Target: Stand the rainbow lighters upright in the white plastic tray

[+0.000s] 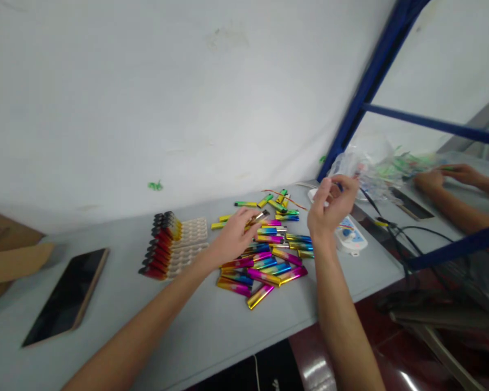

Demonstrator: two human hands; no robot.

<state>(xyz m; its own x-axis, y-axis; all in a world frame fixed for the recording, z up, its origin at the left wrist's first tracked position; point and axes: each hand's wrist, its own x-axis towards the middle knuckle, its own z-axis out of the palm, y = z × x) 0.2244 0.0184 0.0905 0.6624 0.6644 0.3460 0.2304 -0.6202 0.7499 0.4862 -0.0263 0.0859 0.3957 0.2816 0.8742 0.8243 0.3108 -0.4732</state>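
Note:
My left hand (237, 234) is closed around a shiny tube (262, 216) with a dark end, just above the pile. Beneath and beside it lie many loose metallic tubes (264, 278) in gradients of pink, gold, blue and green. My right hand (333, 206) is raised to the right of the pile with its fingers curled together; a small dark bit shows at the fingertips, too unclear to name. A thin red-and-yellow wire (286, 198) runs behind the tubes toward that wrist. Left of the pile, black-tipped red and yellow tubes (160, 251) sit in rows in a pale moulded tray (193, 231).
A white power strip (352, 239) is behind my right forearm. A phone (67, 296) and cardboard (12, 260) lie at the left. A blue metal frame (361, 95) rises at the right; beyond it are clear plastic bags (367, 171), black cables (424, 231) and another person's hands (446, 176).

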